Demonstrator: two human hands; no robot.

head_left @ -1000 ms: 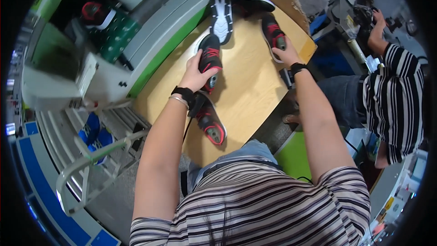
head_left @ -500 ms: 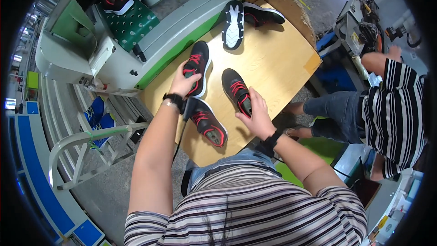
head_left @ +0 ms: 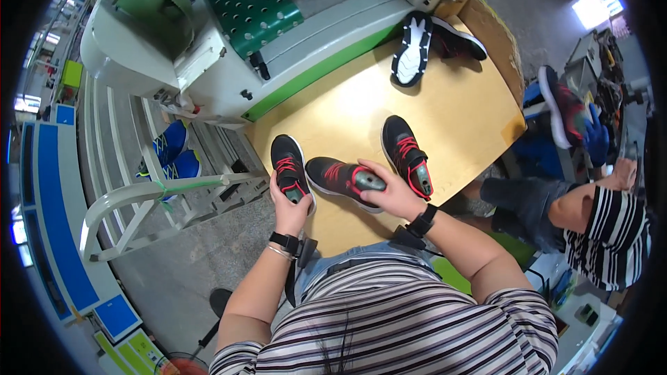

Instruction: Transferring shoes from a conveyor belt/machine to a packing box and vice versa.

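My left hand (head_left: 290, 210) is clamped round the heel of the left shoe (head_left: 285, 160), left of centre in the frame, its toe pointing up the picture. My right hand (head_left: 394, 196) grips the heel end of the middle shoe (head_left: 326, 170), fingers on the far side and thumb on the near side, its toe pointing left at the left shoe. I can't tell whether the middle shoe rests on the table (head_left: 344, 118) or is just off it.

The third shoe (head_left: 401, 140) stands on the table right of centre, with no hand on it. At the upper right, a sole-up shoe (head_left: 413, 55) and a dark shoe (head_left: 455, 43) lie by the cardboard (head_left: 504, 42), well apart from my hands.

I'd judge the handling partway along: two shoes are in my grip but not parallel, and three on the table are out of my hands. All three near ones are already laced in red, and each has a greenish insert (head_left: 368, 180) at its opening, so the inserts are not out.
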